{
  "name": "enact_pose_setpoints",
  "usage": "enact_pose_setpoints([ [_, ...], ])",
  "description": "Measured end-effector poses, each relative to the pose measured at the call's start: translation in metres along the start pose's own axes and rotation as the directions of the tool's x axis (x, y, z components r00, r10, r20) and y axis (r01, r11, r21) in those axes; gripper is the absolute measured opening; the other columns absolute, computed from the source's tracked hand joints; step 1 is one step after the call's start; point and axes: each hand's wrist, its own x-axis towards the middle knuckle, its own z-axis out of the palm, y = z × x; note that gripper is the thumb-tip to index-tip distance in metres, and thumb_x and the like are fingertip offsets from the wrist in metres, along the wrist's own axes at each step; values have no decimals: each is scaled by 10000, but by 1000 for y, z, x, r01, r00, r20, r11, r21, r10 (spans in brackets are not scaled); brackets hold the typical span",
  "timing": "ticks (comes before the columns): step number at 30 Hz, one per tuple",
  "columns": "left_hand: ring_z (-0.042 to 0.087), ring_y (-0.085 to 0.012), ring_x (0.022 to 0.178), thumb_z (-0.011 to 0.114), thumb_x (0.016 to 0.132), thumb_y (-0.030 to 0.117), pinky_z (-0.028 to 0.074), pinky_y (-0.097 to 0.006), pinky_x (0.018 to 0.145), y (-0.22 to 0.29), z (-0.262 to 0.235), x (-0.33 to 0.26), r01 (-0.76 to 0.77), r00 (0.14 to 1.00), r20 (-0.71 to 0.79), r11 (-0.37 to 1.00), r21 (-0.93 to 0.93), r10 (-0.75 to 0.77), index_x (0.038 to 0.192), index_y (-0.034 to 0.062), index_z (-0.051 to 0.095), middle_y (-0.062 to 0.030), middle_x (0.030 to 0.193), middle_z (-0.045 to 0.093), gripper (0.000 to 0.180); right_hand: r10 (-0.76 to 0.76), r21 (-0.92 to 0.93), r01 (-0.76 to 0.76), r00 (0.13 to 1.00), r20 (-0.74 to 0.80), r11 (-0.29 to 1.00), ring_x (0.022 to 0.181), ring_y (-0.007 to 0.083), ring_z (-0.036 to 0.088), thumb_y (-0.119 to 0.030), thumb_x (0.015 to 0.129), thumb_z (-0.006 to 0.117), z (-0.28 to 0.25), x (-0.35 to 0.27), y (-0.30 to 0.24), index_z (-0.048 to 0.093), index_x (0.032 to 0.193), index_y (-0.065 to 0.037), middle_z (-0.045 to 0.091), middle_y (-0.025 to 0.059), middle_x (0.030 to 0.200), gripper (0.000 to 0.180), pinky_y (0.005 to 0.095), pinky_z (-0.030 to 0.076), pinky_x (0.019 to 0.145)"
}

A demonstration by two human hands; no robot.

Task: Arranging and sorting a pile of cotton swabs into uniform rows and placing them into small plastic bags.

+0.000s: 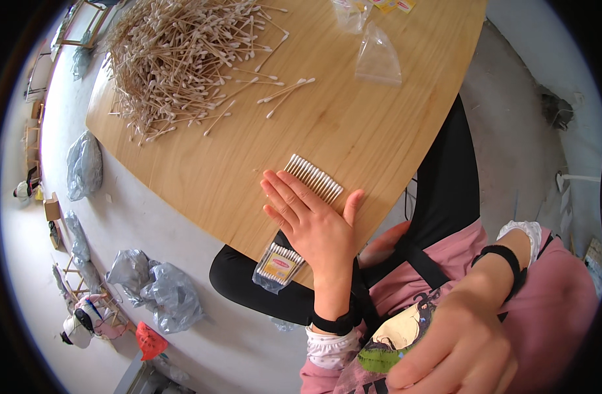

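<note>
My left hand (317,226) lies flat near the table's front edge, fingers stretched and thumb apart. It partly covers a neat row of cotton swabs (314,178), whose white tips show beyond the fingers. Just below that hand, at the table edge, is a clear packet of cotton swabs (278,265) with a yellow label. My right hand (455,348) is held up close to my chest, off the table, with its fingers curled in. Whatever it pinches is hidden from this view.
A large loose heap of cotton swabs (183,59) covers the far left of the wooden table (353,125), with several strays beside it. Clear plastic bags (378,58) and yellow cards (396,5) lie at the far right. Grey plastic bags (169,295) and a red bag (150,341) sit on the floor.
</note>
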Motion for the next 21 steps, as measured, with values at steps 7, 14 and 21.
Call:
enact_pose_setpoints([
  [7, 85, -380, 1548, 538, 863, 735, 114, -490, 1239, -3, 4, -5, 21, 1000, 16, 1000, -7, -21, 1549, -119, 141, -277, 1645, 120, 1165, 736, 64, -742, 644, -209, 668, 922, 147, 617, -106, 1009, 436, -77, -22, 59, 582, 1026, 12, 624, 75, 962, 189, 290, 484, 868],
  [14, 86, -383, 1547, 572, 845, 725, 113, -494, 1238, 1, -3, -6, 22, 999, 29, 998, -53, -21, 1549, -119, 138, -277, 1646, 118, 1182, 864, -443, -744, 456, 212, 501, 759, 160, 612, -207, 1037, 512, -111, -65, 114, 579, 903, -11, 600, 72, 808, 246, 349, 490, 717],
  [21, 77, -394, 1546, 600, 824, 727, 105, -502, 1238, 3, 0, -5, 41, 999, -2, 993, -109, -41, 1540, -138, 137, -292, 1639, 120, 1215, 920, -681, -619, 271, 284, 392, 494, 296, 487, -210, 970, 652, -149, -82, 24, 515, 637, -3, 485, 140, 573, 416, 371, 381, 511],
])
